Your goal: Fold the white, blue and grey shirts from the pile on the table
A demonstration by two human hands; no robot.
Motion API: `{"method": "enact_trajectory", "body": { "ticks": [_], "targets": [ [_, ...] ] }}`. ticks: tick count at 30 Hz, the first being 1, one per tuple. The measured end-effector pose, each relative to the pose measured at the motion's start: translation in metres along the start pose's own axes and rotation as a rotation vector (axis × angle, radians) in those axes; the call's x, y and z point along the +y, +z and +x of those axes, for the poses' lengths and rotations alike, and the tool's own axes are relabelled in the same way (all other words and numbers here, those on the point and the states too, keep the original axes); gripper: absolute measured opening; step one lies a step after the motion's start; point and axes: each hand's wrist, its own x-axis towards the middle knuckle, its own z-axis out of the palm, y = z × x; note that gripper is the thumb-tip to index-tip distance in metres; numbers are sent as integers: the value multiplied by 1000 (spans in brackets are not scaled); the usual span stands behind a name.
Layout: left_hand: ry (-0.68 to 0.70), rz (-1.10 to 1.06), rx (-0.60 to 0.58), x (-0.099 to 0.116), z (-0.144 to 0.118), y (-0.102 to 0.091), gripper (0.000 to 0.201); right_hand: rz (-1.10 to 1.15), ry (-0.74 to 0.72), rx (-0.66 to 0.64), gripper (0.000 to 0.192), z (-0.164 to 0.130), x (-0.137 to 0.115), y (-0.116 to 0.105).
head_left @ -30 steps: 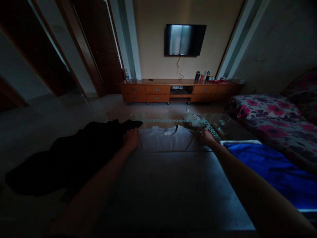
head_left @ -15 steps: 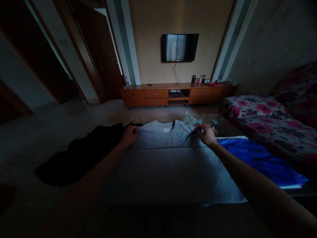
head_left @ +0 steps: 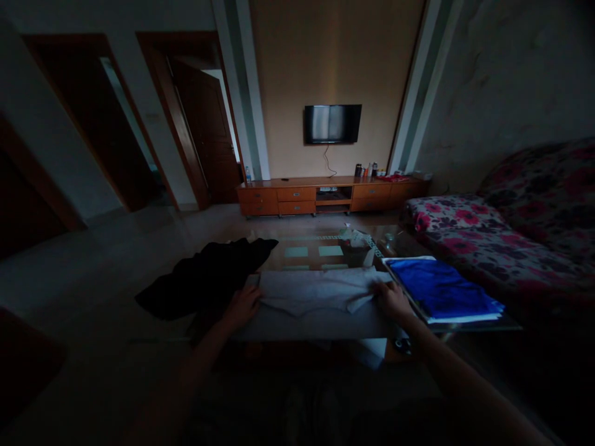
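Note:
A grey T-shirt (head_left: 307, 297) lies across the near part of a glass-topped table, its upper part turned over towards me. My left hand (head_left: 245, 303) is closed on the shirt's left edge. On the opposite edge, my right hand (head_left: 393, 300) pinches the fabric, with creases running inward from the fingers. A corner of pale cloth (head_left: 372, 352) hangs below the table's front edge. Just left of the shirt lies a heap of black clothing (head_left: 204, 279). Folded blue cloth (head_left: 441, 288) rests on white material to the right.
Beyond the shirt, the glass table (head_left: 296, 252) holds a bin-like container (head_left: 357, 253) with crumpled contents. A flowered sofa (head_left: 511, 248) stands at right. A low wooden cabinet (head_left: 297, 201) sits under a wall-mounted television (head_left: 332, 124).
Both hands have come towards me, folding the shirt's collar end over. The collar and label no longer show, and the table top behind has come into view. My view has tilted up.

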Motion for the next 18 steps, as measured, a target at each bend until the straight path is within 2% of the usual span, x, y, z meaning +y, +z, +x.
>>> {"method": "enact_trajectory", "body": {
  "ticks": [2,3,5,8,10,13,15,18],
  "targets": [
    [-6,72,39,11,-6,6,38,-74,111,-12,40,-12,-18,3],
    [4,89,63,18,-6,9,42,-89,112,1,44,-17,-28,4],
    [75,69,77,34,-4,15,54,-82,-19,17,52,-23,-48,3],
    [208,-4,20,56,3,23,66,22,-329,-57,56,-27,-66,3],
    [258,-26,-19,63,8,25,61,120,-419,-116,51,-26,-68,3],
    [249,-72,-2,63,10,26,53,237,-400,-143,42,-21,-59,1],
    [225,-121,9,58,8,25,51,239,-397,-154,39,-18,-51,-1],
    [222,-167,-57,50,3,23,49,199,-413,-210,30,-17,-43,-7]
  ]
}}
